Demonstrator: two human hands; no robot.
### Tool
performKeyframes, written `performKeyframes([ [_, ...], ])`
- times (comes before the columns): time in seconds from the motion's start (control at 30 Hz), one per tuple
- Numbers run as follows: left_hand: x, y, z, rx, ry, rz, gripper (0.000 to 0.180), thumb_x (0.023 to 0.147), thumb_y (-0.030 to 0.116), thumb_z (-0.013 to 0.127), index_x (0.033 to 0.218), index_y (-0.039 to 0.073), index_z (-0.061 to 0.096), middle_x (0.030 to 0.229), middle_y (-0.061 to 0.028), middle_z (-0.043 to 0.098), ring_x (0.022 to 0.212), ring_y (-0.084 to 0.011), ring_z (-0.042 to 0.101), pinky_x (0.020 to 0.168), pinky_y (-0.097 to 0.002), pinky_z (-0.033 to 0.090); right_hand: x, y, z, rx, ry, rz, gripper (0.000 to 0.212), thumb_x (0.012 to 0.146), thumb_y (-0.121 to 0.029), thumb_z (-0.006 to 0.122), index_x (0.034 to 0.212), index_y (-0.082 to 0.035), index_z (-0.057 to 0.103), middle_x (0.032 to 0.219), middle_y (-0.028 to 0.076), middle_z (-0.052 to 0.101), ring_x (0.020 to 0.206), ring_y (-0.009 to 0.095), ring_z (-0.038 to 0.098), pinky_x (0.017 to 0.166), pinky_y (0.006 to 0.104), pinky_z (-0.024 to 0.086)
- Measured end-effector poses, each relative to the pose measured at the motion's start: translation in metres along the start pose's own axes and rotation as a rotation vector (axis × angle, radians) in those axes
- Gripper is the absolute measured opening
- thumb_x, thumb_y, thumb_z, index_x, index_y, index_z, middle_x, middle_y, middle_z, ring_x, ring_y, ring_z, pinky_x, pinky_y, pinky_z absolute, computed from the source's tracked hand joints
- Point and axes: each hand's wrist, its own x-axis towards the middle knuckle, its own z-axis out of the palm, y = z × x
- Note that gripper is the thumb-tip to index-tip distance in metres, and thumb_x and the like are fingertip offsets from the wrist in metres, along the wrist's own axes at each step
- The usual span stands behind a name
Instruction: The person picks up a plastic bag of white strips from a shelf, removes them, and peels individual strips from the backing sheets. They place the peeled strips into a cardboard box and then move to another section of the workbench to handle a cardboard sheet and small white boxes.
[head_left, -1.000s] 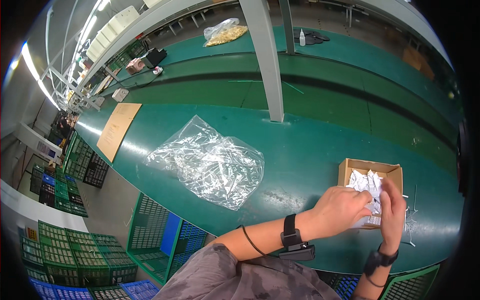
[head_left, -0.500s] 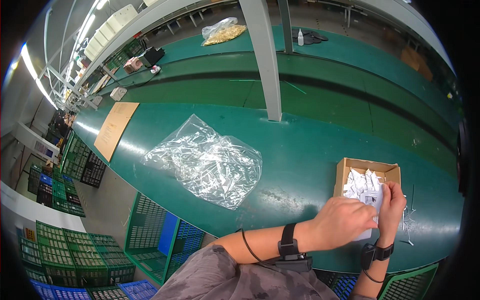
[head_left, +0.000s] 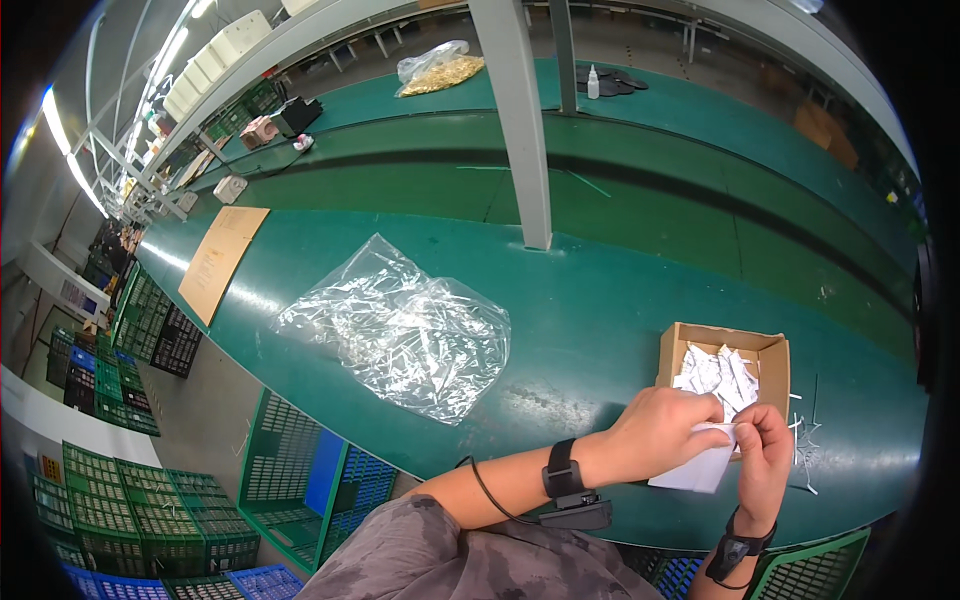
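Above the near right part of the green table, my left hand and my right hand meet over a small piece of white paper. Both hands are closed, each pinching one end of it between thumb and fingers. White sheet paper shows just below the hands; whether it joins the pinched piece I cannot tell. Right behind my fingers stands an open cardboard box with several folded white papers inside. My hands cover its near side.
White twisted strips lie right of the box. A clear plastic bag spreads across the table's middle, with a flat brown cardboard piece at the far left. A grey post rises behind. Green crates stand beside the table.
Both hands have drawn slightly nearer, and the paper between them now appears as a narrow edge instead of an upright printed face. More of the folded papers in the box shows.
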Motion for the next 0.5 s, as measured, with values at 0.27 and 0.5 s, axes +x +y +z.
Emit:
performKeyframes([
  [0.27,0.003,0.011,0.002,-0.033,0.126,0.248,0.025,0.076,0.017,0.083,0.089,0.006,0.065,0.072,-0.0078,0.065,0.059,-0.0253,0.062,0.052,-0.0334,0.048,0.050,0.028,-0.010,-0.587,0.394,0.008,0.016,0.095,-0.011,0.056,0.099,0.005,0.059,0.086,0.017,0.063,0.073,0.026,0.058,0.068,0.0341,0.047],
  [0.5,0.007,-0.014,0.006,0.055,0.095,0.178,0.032,0.074,0.019,0.084,0.092,0.003,0.063,0.081,-0.0107,0.069,0.070,-0.0270,0.069,0.058,-0.0330,0.053,0.008,-0.001,-0.001,0.014,-0.079,0.004,0.011,0.090,-0.004,0.064,0.096,0.005,0.067,0.082,0.003,0.066,0.071,0.008,0.059,0.063,0.0239,0.048],
])
